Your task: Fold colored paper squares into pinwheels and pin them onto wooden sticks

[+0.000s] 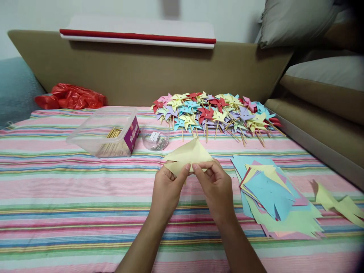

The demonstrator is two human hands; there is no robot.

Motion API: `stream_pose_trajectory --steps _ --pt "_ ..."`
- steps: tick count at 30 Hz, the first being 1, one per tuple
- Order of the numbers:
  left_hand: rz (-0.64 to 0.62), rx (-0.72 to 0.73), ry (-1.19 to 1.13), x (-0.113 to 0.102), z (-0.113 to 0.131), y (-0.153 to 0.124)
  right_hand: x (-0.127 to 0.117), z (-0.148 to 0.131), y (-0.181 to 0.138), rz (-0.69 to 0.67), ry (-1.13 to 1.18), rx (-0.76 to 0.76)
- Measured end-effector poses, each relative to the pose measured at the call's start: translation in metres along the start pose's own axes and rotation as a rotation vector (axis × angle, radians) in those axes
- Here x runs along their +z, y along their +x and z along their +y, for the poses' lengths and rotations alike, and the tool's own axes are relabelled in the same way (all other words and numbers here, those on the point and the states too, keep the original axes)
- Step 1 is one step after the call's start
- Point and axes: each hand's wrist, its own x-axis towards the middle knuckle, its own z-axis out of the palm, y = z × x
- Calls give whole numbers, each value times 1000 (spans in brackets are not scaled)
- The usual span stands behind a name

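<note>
Creasing easily, presumably, the light yellow paper (190, 152) is best held along its near edge, pinched there by left hand (167, 184) and right hand (217, 184).

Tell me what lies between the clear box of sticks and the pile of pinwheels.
In the head view, a round clear tub with small silvery pieces in it stands between the box and the pile of pinwheels.

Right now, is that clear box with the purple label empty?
Not empty: the clear box holds light wooden sticks, which show through its see-through wall. How many, I can't tell.
</note>
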Motion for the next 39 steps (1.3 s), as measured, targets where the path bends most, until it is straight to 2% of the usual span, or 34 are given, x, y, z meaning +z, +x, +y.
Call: stream_pose_trajectory --steps 2,4,7,12,15,18,23,25,30,34,39 --pt "7 11 11 0 0 0 0 1 0 3 41 19" --pt "19 16 18 -2 1 2 -1 1 2 68 108 11" --pt "0 22 38 -9 4 5 -11 -1 8 111 139 38" --pt "-207 -35 109 -23 13 8 -34 -9 16 -184 101 170" --pt "-291 -92 88 -25 15 7 -40 -13 15 -311 103 241" --pt "-356 -145 66 -25 14 7 -40 -13 13 -361 102 327" --pt "-426 -199 79 -26 13 9 -37 -7 10 -357 44 384" --pt "-404 -226 46 -27 13 10 -33 -5 10 -311 128 406" --pt "-272 -217 -78 -20 9 9 -14 -7 10 -84 540 387" --pt "-241 -166 -87 -1 2 1 -3 -9 8 -54 684 449" --pt "-72 -86 -143 14 -8 -3 5 -7 4 -17 791 484"
